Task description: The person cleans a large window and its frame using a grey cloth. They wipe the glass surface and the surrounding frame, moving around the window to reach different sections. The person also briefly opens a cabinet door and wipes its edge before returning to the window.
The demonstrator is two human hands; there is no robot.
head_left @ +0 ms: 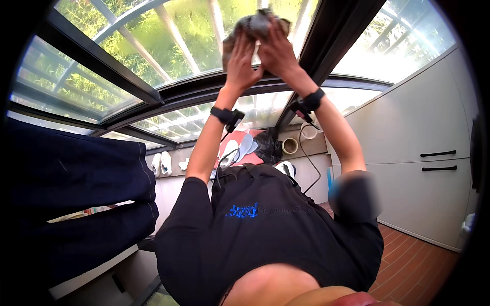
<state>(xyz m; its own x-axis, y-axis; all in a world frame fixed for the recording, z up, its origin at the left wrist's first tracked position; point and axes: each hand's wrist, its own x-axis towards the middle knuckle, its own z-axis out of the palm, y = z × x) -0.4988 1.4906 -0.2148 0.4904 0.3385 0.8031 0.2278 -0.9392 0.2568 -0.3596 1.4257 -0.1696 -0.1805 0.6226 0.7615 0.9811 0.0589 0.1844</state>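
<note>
Both arms are stretched out to a glass window pane point(173, 46) in a dark frame. My left hand point(240, 61) and my right hand point(278, 51) together clutch a crumpled grey-brown cloth point(258, 23) against the glass. The fingers of both hands are wrapped around the cloth and hide most of it. Each wrist wears a black band point(224, 115) with a thin cable. My black shirt point(265, 229) fills the lower middle of the view.
Dark blue trousers point(76, 173) hang at the left. A white cabinet point(423, 153) with black handles stands at the right above a red tiled floor point(413, 260). White shoes point(161, 163), a black bag point(268, 145) and a tape roll point(290, 146) lie by the window ledge.
</note>
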